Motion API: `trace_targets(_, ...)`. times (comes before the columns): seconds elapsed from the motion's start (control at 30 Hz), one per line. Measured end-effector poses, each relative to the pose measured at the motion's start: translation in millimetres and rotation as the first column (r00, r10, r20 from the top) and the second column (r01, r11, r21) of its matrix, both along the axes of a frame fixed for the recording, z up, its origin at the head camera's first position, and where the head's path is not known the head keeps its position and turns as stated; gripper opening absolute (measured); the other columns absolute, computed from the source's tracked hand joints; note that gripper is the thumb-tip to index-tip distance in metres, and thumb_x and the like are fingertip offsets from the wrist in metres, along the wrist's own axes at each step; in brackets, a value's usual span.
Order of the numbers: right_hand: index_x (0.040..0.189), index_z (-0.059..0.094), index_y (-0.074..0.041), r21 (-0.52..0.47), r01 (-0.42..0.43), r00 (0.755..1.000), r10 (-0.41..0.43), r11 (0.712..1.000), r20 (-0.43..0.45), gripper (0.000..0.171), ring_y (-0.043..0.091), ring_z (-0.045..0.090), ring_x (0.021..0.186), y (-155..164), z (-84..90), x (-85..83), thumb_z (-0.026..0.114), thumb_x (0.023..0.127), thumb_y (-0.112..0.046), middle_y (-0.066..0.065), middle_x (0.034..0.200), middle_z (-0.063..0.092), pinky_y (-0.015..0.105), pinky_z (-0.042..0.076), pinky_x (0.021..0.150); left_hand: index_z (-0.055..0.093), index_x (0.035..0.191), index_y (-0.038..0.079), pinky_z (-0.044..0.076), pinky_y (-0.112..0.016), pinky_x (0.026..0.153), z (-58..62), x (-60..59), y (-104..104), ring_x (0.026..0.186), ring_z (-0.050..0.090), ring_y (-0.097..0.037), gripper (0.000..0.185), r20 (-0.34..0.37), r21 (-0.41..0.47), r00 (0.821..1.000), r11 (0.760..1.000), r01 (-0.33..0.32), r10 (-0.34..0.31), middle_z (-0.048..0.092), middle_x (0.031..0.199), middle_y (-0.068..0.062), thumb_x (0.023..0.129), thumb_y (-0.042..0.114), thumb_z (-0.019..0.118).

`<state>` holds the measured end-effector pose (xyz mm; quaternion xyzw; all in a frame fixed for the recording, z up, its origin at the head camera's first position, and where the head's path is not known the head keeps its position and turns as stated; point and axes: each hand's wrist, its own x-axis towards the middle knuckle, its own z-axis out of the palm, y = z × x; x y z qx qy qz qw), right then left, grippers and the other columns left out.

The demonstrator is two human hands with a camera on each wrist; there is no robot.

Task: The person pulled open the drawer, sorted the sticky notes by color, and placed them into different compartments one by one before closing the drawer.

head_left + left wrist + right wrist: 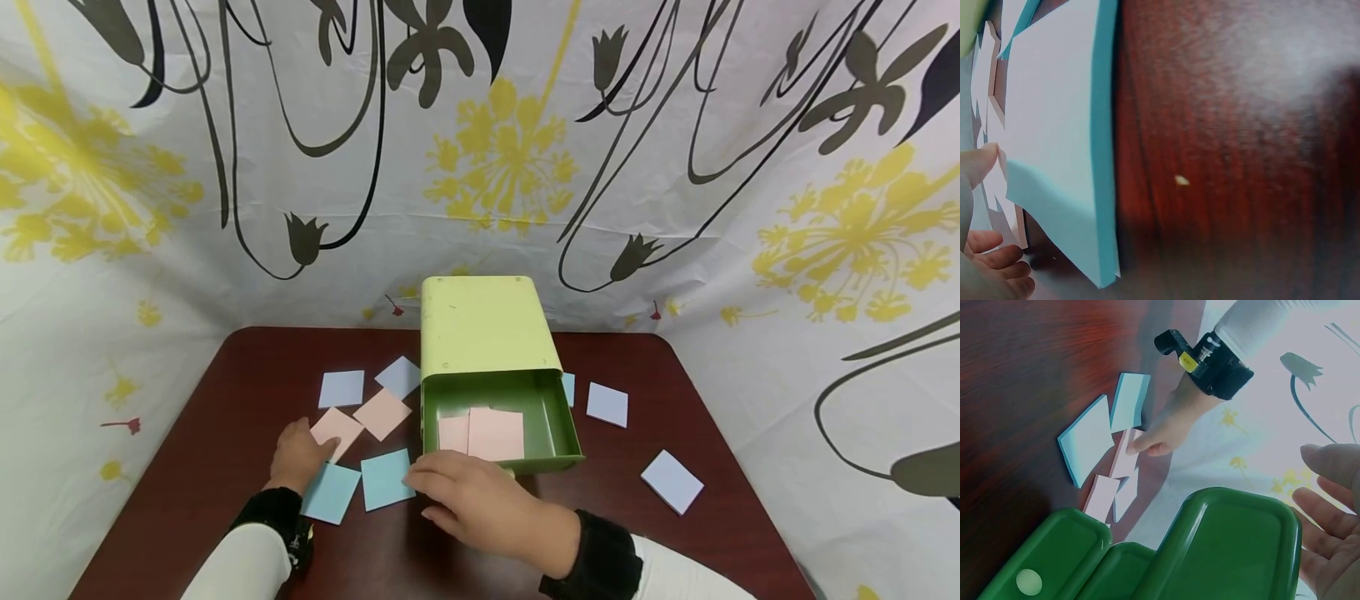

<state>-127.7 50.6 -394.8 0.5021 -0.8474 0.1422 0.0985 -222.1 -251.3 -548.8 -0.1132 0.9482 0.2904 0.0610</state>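
My left hand point(297, 454) is at the left of the table, its thumb and fingers pinching a pink sticky-note pad point(337, 430) by its edges. A blue pad point(332, 493) lies just below that hand and fills much of the left wrist view. Beside it is a second blue pad point(387, 480), whose right edge my right fingertips overlap in the head view. My right hand point(483, 508) hovers in front of the pulled-out green drawer point(551, 417), fingers relaxed and holding nothing. Inside the drawer lie two pink pads point(497, 434), overlapping each other.
The drawer belongs to a pale yellow-green box point(483, 325) at the table's back. Another pink pad point(382, 414) and two lavender pads point(342, 389) lie left of it. On the right are more lavender pads point(672, 482) and a partly hidden blue pad point(568, 389). Patterned cloth point(495, 250) surrounds the table.
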Motion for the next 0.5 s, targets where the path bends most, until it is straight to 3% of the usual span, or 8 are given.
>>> trace_targets(0.17,0.123,0.064,-0.013,0.001,-0.014,1.000,0.014,1.000,0.007,0.039,0.011,0.056,0.115,-2,-0.5,0.0,0.075,0.086,-0.019,-0.001,0.122,0.062,0.017,0.041,0.101,0.029,0.137,-0.021,0.035,-0.063,0.102,-2.5,-1.4,3,0.121,0.040,-0.053,0.076,-0.006,0.003,1.000,1.000,0.010,-0.010,0.034,0.135,-0.042,0.090,0.026,0.066)
trace_targets(0.5,0.123,0.064,-0.012,-0.008,-0.021,1.000,0.021,1.000,0.012,0.039,0.011,0.056,0.116,-1,-0.2,-1.7,0.074,0.087,-0.019,-0.001,0.122,0.062,0.018,0.041,0.101,0.036,0.135,-0.018,0.039,-0.062,0.099,3.7,-0.8,12,0.116,0.047,-0.049,0.070,-0.021,-0.004,0.999,0.999,0.046,-0.046,0.044,0.129,-0.038,0.088,0.023,0.069)
